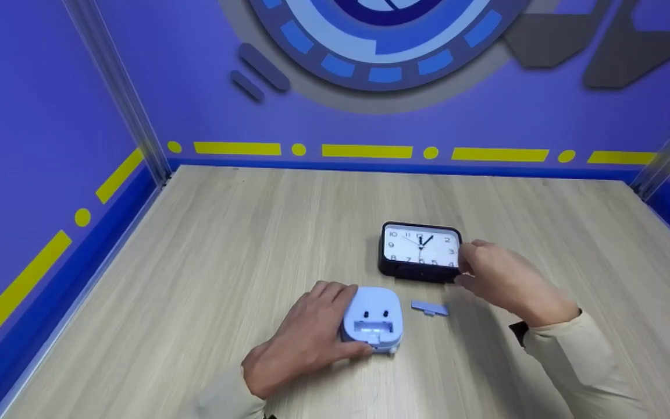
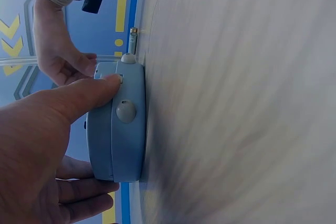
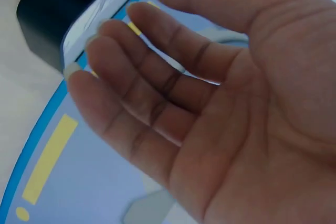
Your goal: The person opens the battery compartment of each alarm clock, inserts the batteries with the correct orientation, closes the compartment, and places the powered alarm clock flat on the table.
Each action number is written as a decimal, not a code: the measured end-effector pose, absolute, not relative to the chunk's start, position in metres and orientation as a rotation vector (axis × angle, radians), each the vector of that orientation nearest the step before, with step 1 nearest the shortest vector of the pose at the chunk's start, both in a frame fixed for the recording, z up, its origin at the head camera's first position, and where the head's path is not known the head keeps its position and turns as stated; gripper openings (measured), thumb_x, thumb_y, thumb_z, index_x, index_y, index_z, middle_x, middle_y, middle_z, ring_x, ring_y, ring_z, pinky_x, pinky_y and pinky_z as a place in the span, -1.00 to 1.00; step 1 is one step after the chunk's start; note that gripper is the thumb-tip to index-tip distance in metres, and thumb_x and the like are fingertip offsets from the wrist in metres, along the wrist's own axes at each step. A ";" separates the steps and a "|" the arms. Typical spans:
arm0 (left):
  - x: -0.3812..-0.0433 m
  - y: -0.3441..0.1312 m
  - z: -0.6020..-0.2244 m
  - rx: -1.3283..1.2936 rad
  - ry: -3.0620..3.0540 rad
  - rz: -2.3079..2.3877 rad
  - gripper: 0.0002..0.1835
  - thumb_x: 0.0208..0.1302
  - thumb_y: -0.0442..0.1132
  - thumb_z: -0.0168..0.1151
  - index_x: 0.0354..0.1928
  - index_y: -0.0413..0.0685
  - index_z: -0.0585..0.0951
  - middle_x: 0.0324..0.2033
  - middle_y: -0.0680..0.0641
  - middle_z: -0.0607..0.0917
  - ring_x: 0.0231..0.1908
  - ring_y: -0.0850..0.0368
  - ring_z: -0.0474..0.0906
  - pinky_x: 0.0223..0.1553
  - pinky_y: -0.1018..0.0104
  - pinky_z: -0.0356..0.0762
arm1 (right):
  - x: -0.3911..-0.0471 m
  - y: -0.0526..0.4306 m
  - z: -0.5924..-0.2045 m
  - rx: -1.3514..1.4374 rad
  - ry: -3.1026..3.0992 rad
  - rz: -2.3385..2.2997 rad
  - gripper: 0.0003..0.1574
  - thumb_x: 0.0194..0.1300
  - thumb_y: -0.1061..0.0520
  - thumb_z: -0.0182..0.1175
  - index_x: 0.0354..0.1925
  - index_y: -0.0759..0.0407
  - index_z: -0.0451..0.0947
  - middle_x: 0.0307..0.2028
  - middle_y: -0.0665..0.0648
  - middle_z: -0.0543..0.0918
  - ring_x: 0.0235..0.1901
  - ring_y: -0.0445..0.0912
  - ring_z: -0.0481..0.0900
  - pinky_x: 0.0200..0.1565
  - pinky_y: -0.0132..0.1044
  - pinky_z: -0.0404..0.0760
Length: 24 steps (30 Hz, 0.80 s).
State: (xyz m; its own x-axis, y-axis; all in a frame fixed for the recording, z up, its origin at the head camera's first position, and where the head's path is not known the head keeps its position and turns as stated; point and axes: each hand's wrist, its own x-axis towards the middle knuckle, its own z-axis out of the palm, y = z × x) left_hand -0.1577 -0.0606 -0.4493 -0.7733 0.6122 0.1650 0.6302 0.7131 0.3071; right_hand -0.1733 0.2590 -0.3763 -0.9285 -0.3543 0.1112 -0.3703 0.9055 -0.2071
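Observation:
My left hand [image 1: 312,329] grips a light blue clock [image 1: 378,299] lying on its front, back upward with an uncovered battery slot. In the left wrist view, its thumb presses the blue clock's side [image 2: 128,145] and the fingers curve round the other end. A small blue battery cover [image 1: 429,308] lies right of it. Farther back is a black rectangular alarm clock [image 1: 422,247], white dial facing up. My right hand [image 1: 501,276] is at its right end. In the right wrist view, loosely bent fingers [image 3: 142,87] reach the black clock's edge [image 3: 44,24]; no firm hold shows.
Beyond the blue clock, the left wrist view shows a small silvery cylinder with a coppery end [image 2: 133,40], like a battery. The wooden tabletop [image 1: 242,233] is bounded by a purple back wall [image 1: 335,125] and a left side panel [image 1: 27,174].

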 end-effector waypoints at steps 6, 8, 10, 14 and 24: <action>-0.158 -0.061 -0.449 -1.040 -2.869 -0.547 -0.02 0.19 0.37 0.49 0.45 -0.16 0.47 0.22 -0.10 0.61 0.24 -0.01 0.46 0.21 0.00 0.49 | -0.178 0.276 -0.373 0.463 -3.091 0.329 -0.77 0.16 0.34 0.44 -0.41 0.26 0.52 -0.45 0.11 0.57 -0.44 0.00 0.52 -0.30 0.03 0.57; -0.158 -0.061 -0.449 -1.042 -2.871 -0.550 -0.02 0.20 0.38 0.48 0.45 -0.16 0.47 0.22 -0.10 0.61 0.24 -0.01 0.46 0.22 0.00 0.49 | -0.179 0.282 -0.372 0.432 -3.124 0.314 -0.79 0.17 0.34 0.43 -0.39 0.30 0.53 -0.43 0.14 0.60 -0.43 0.02 0.55 -0.28 0.06 0.60; -0.158 -0.061 -0.449 -1.042 -2.874 -0.551 -0.01 0.20 0.38 0.48 0.46 -0.16 0.46 0.23 -0.10 0.61 0.24 -0.01 0.46 0.23 0.00 0.48 | -0.180 0.287 -0.372 0.394 -3.162 0.312 -0.81 0.18 0.34 0.41 -0.37 0.33 0.54 -0.41 0.18 0.63 -0.40 0.05 0.58 -0.25 0.08 0.61; -0.158 -0.061 -0.449 -1.040 -2.885 -0.552 0.00 0.20 0.39 0.47 0.47 -0.16 0.45 0.24 -0.10 0.60 0.25 -0.01 0.45 0.25 -0.01 0.47 | -0.183 0.298 -0.373 0.327 -3.236 0.332 -0.84 0.19 0.34 0.37 -0.39 0.33 0.53 -0.42 0.18 0.64 -0.44 0.04 0.59 -0.30 0.02 0.60; -0.158 -0.061 -0.450 -1.044 -2.852 -0.555 -0.06 0.19 0.35 0.51 0.42 -0.14 0.49 0.20 -0.09 0.61 0.25 0.00 0.47 0.22 0.00 0.49 | -0.187 0.315 -0.385 0.177 -3.397 0.411 -0.56 0.20 0.39 0.20 -0.71 0.11 0.35 -0.78 -0.06 0.33 -0.77 -0.18 0.31 -0.59 -0.30 0.25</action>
